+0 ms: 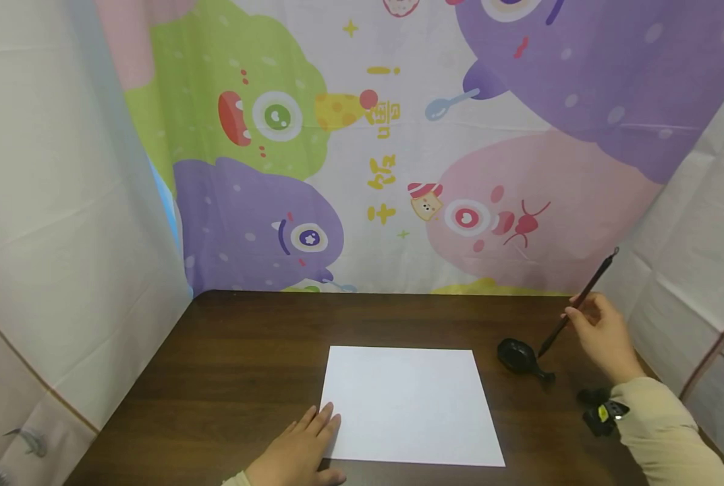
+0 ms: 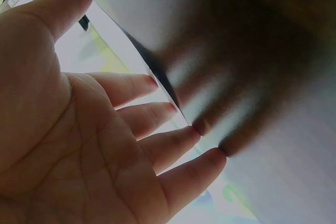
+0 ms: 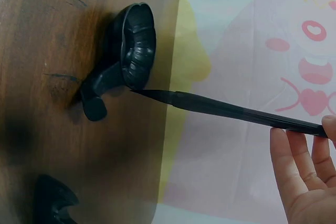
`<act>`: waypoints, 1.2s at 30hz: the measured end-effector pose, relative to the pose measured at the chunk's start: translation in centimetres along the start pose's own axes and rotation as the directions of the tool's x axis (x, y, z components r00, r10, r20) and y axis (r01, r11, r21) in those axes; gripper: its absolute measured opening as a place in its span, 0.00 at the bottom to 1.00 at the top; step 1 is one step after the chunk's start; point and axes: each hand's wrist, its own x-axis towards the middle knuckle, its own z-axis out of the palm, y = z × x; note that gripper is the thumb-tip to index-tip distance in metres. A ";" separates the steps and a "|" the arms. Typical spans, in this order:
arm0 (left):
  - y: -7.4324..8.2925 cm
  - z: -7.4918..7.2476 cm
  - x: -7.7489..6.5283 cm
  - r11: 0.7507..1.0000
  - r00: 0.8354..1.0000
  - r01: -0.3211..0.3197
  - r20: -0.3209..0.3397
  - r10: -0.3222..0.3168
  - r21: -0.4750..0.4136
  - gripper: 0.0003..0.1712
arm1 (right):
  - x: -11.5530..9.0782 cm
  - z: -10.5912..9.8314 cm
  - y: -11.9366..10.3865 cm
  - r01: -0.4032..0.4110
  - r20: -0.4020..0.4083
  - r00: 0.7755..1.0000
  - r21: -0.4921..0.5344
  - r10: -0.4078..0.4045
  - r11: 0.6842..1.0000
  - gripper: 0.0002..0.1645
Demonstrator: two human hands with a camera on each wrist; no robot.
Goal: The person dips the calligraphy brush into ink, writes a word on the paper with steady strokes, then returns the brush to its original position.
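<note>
Pinching brush (image 3: 220,107) in right hand (image 1: 601,334), tip-down beside dish (image 1: 515,354) on bench (image 1: 240,358), right of paper (image 1: 413,408); cannot tell if touching. Resting left hand (image 1: 297,445), loosely outstretched, at paper's left edge. Best: light pinch, steady angle, no scraping.

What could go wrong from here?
The brush has a dark tip; if it's wet with ink, it might drip on the white paper when moved across.

That tip is right by the black dish, so a slip of the right hand could knock it.

The left hand rests only at the paper's left edge, so the sheet may swivel.
</note>
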 end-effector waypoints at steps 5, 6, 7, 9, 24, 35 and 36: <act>0.0 0.0 0.0 1.000 1.000 0.003 0.007 -0.003 -0.002 0.51 | 0.2 -0.3 -0.2 0.018 -0.024 1.000 0.005 -0.017 1.000 0.11; 0.0 0.0 0.1 1.000 1.000 0.005 0.011 -0.005 -0.004 0.51 | 0.2 -0.3 -0.3 0.020 -0.030 0.999 0.014 -0.020 1.000 0.11; 0.0 0.0 0.1 1.000 1.000 0.007 0.016 -0.007 -0.007 0.51 | 0.2 -0.3 -0.3 0.021 -0.033 0.999 0.025 -0.020 0.999 0.11; 0.0 -0.1 0.1 1.000 1.000 0.014 0.027 -0.013 -0.014 0.51 | 0.3 -0.3 -0.6 0.020 -0.040 0.999 0.058 -0.017 0.998 0.08; 0.1 -0.1 0.1 1.000 0.999 0.023 0.034 -0.022 -0.019 0.51 | 0.3 1.5 -3.2 -0.021 -0.008 1.000 0.531 0.029 0.847 0.15; 0.1 -0.2 0.0 1.000 0.999 0.017 0.030 -0.016 -0.014 0.51 | 0.3 3.6 -5.0 -0.033 0.012 0.999 0.611 0.032 0.791 0.10; 0.1 -0.2 0.0 1.000 0.999 0.017 0.031 -0.017 -0.015 0.51 | 0.3 3.8 -5.2 -0.034 0.014 0.999 0.604 0.031 0.796 0.11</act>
